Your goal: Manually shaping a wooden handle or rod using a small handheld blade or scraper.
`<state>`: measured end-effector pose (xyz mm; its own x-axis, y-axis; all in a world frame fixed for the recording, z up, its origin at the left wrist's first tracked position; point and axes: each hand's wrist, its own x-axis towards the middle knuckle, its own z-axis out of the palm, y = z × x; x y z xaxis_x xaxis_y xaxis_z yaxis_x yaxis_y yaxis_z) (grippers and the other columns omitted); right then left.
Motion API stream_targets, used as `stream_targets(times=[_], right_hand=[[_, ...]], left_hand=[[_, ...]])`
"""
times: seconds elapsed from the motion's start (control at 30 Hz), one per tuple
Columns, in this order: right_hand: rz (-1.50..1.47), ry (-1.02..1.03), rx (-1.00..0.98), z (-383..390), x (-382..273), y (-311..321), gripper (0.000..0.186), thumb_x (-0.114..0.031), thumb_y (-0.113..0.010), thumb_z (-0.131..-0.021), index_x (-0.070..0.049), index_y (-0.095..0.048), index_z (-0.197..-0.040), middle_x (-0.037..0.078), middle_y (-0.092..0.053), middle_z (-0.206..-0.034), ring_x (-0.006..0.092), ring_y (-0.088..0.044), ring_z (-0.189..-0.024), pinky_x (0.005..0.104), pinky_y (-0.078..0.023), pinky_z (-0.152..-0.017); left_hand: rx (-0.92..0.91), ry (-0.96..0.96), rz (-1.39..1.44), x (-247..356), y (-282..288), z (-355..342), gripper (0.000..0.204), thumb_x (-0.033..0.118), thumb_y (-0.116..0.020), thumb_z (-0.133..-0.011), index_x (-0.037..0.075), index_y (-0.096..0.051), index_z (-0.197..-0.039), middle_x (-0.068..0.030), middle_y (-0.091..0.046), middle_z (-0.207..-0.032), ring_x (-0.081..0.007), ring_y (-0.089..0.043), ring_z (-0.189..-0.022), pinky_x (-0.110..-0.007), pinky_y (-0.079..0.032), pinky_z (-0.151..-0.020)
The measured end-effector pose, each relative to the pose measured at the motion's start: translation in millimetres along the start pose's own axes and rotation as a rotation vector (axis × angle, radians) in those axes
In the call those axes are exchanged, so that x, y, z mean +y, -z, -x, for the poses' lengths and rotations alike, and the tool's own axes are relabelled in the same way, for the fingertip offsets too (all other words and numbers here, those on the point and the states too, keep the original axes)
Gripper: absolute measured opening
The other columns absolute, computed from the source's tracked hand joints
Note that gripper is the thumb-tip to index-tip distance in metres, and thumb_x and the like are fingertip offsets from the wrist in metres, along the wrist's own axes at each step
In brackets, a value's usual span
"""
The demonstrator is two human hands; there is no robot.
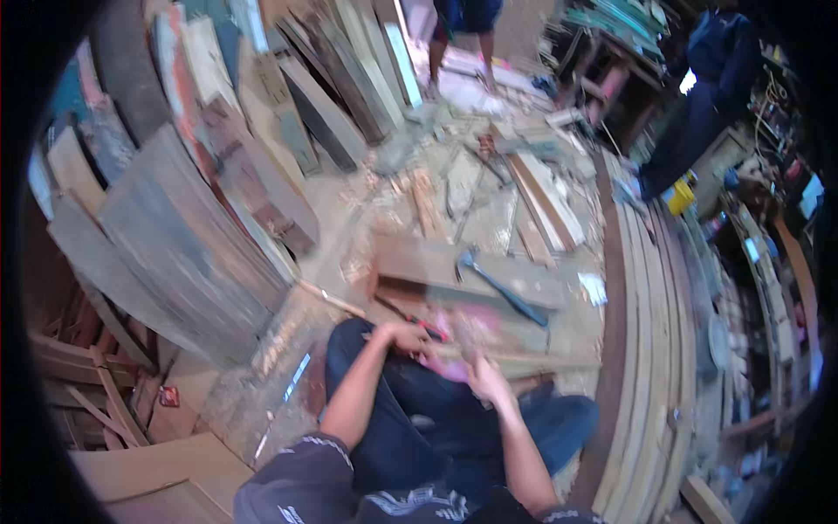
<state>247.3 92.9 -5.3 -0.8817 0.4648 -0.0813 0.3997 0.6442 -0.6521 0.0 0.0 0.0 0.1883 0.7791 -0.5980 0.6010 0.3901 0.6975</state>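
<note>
I sit on the floor. My left hand [404, 339] is over my lap with fingers curled at a pale wooden strip [449, 353]; what it grips is blurred. My right hand [487, 381] is closed on an upright greyish stick-like piece [472, 344], too smeared to identify. Pliers with red handles [429, 327] lie just beyond my left hand, near a pink patch of dust or material. A claw hammer [502, 288] with a dark blue handle rests on a grey plank [410, 257] in front of me.
Leaning boards [192, 236] line the left. Long timber strips [642, 349] run along my right. Offcuts [546, 205] litter the floor ahead. One person's legs [484, 57] stand at the back; another person in dark clothing [698, 96] is at upper right. Cluttered shelving [759, 288] fills the right edge.
</note>
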Motion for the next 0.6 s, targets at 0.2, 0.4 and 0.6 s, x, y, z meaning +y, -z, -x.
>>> stream_targets(times=[0.2, 0.4, 0.6], right_hand=[[-0.006, -0.355, -0.124, 25.9, -4.3, 6.8, 0.051, -0.015, -0.046, -0.093, -0.001, -0.033, -0.141, 0.030, -0.064, -0.092, 0.0432, -0.065, -0.081, 0.0479, -0.052, -0.072], [0.202, -0.470, 0.097, 40.1, 52.6, 10.2, 0.052, -0.015, -0.048, -0.089, -0.001, -0.035, -0.138, 0.032, -0.063, -0.087, 0.0480, -0.062, -0.085, 0.0538, -0.051, -0.078], [0.001, -0.273, -0.058, 47.2, -45.9, -16.1, 0.062, -0.017, -0.049, -0.091, -0.005, -0.023, -0.146, 0.034, -0.061, -0.088, 0.0483, -0.061, -0.084, 0.0541, -0.049, -0.079]], left_hand=[[-0.012, 0.018, 0.106, -39.6, -33.8, -16.4, 0.040, 0.041, -0.059, -0.088, 0.004, -0.066, -0.101, -0.0057, -0.067, -0.084, -0.0158, -0.061, -0.068, -0.030, -0.050, -0.058], [-0.061, 0.067, 0.191, -13.8, -34.3, -17.0, 0.039, 0.046, -0.063, -0.089, 0.007, -0.063, -0.093, 0.0010, -0.054, -0.069, -0.0098, -0.047, -0.055, -0.027, -0.039, -0.047], [-0.055, 0.051, 0.229, -28.2, -44.2, -16.7, 0.036, 0.044, -0.062, -0.090, 0.008, -0.062, -0.092, 0.0020, -0.052, -0.068, -0.0077, -0.045, -0.052, -0.025, -0.035, -0.044]])
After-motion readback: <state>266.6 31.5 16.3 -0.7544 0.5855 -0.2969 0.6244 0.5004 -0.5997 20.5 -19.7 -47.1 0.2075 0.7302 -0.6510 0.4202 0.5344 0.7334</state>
